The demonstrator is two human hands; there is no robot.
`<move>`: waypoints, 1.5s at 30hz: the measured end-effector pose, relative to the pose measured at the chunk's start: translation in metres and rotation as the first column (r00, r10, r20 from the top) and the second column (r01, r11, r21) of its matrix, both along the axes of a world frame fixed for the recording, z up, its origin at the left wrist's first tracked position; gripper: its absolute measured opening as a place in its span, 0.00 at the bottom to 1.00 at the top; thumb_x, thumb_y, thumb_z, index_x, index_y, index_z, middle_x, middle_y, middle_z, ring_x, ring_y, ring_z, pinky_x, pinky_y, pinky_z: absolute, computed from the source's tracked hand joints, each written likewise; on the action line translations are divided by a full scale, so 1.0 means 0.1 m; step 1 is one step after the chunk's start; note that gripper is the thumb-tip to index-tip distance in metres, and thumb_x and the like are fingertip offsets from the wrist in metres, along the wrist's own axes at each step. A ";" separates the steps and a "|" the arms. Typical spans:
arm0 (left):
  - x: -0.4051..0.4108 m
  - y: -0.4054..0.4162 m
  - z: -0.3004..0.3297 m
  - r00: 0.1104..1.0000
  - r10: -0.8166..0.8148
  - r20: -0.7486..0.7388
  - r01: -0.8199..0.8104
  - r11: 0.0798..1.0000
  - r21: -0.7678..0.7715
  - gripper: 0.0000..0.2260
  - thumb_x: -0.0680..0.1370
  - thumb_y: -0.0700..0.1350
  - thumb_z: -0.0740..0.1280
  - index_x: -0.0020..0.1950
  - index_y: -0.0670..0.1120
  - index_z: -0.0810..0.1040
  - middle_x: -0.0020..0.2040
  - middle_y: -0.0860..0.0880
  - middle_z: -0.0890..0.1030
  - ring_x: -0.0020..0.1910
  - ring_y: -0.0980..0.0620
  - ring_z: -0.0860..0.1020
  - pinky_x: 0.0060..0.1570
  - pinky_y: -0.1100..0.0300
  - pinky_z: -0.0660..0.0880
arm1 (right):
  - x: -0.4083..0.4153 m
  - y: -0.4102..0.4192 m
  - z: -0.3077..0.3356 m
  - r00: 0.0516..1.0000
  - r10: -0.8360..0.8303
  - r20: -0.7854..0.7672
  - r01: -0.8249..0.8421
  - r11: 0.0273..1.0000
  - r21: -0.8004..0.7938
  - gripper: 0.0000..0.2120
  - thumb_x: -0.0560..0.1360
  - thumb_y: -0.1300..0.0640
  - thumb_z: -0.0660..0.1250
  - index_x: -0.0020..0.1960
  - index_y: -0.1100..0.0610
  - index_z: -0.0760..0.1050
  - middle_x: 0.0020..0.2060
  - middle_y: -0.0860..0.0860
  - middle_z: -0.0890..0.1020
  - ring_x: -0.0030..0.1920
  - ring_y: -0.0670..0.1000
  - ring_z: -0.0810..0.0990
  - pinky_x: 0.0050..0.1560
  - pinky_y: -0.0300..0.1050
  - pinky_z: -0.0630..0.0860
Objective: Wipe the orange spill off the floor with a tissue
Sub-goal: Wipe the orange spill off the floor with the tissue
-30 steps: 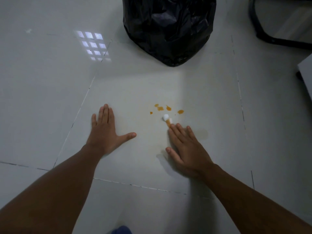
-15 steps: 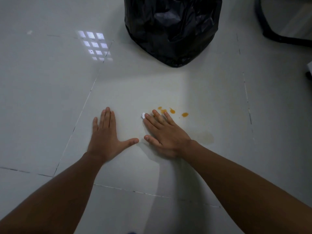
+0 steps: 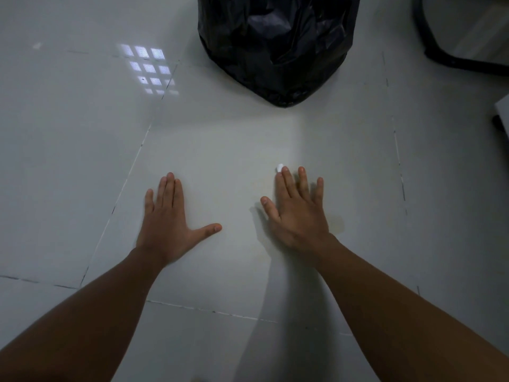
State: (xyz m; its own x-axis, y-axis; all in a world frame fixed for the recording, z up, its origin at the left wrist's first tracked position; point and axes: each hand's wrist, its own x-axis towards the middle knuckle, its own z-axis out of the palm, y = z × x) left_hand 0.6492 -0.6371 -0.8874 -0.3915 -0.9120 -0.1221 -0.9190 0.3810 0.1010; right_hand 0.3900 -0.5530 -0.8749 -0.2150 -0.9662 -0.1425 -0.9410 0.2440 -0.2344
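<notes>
My right hand (image 3: 298,213) lies flat on the white floor tile (image 3: 225,150), fingers spread, pressing a tissue under it. Only a small white corner of the tissue (image 3: 280,167) shows past my index fingertip. No orange drops show on the tile around the hand; any beneath the hand are hidden. A faint damp smear (image 3: 337,223) sits just right of my right wrist. My left hand (image 3: 168,216) rests flat on the same tile to the left, fingers together and thumb out, holding nothing.
A full black bin bag (image 3: 278,42) stands on the floor straight ahead, beyond my hands. A black curved furniture base (image 3: 451,59) is at the top right, and a pale object's edge (image 3: 502,111) shows at the right border.
My right hand slid left with the tissue, then back right and forward over the orange drops. The drops seen earlier no longer show. My left hand stayed in place.
</notes>
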 end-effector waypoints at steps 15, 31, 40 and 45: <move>-0.02 -0.01 0.01 1.000 -0.011 -0.004 0.011 1.000 -0.012 0.60 0.65 0.82 0.48 0.78 0.35 0.50 0.81 0.37 0.50 0.81 0.43 0.48 0.78 0.40 0.48 | -0.43 0.32 0.00 0.983 -0.089 0.159 0.094 0.995 -0.023 0.39 0.79 0.36 0.43 0.82 0.58 0.42 0.82 0.52 0.42 0.81 0.50 0.38 0.78 0.51 0.32; 0.17 -0.09 0.04 0.978 -0.201 0.062 0.194 0.976 0.099 0.64 0.61 0.84 0.48 0.79 0.39 0.38 0.80 0.39 0.36 0.79 0.45 0.34 0.77 0.41 0.39 | -0.48 0.12 -0.06 0.994 0.099 -0.045 -0.102 0.993 -0.064 0.28 0.82 0.48 0.45 0.81 0.55 0.54 0.82 0.49 0.53 0.81 0.55 0.48 0.78 0.62 0.40; 0.22 -0.09 0.07 0.971 -0.230 0.062 0.224 0.971 0.088 0.62 0.63 0.84 0.49 0.80 0.40 0.39 0.81 0.40 0.36 0.79 0.45 0.34 0.78 0.41 0.41 | -0.19 -0.38 0.05 0.956 0.265 0.123 -0.233 0.947 -0.222 0.19 0.80 0.63 0.58 0.71 0.61 0.71 0.65 0.58 0.79 0.66 0.58 0.76 0.75 0.56 0.61; 0.24 -0.09 0.06 0.973 -0.227 0.046 0.223 0.972 0.072 0.61 0.64 0.83 0.50 0.80 0.39 0.43 0.81 0.40 0.40 0.80 0.45 0.38 0.78 0.40 0.43 | -0.34 -0.50 0.14 0.971 0.125 0.202 -0.051 0.940 -0.338 0.18 0.81 0.53 0.62 0.70 0.55 0.75 0.55 0.55 0.84 0.49 0.56 0.83 0.50 0.52 0.80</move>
